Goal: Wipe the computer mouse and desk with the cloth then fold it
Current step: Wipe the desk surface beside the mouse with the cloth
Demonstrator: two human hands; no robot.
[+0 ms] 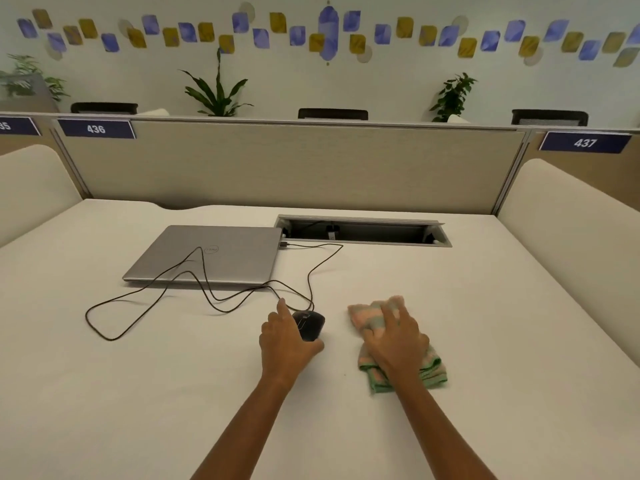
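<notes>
A black wired computer mouse (310, 323) sits on the white desk (173, 393) near the middle. My left hand (285, 344) cups its left side, with the thumb under its near end and the fingers along its far-left edge. To the right lies a crumpled pink, grey and green striped cloth (370, 313). My right hand (394, 336) lies flat on the cloth with its fingers spread and bent into the fabric. The cloth's middle is hidden under that hand.
The mouse's black cable (145, 292) loops left across the desk and over a shut silver laptop (211, 254). Behind the laptop is an open cable slot (360, 232). A beige partition (294, 168) closes the far edge, and padded dividers stand at both sides.
</notes>
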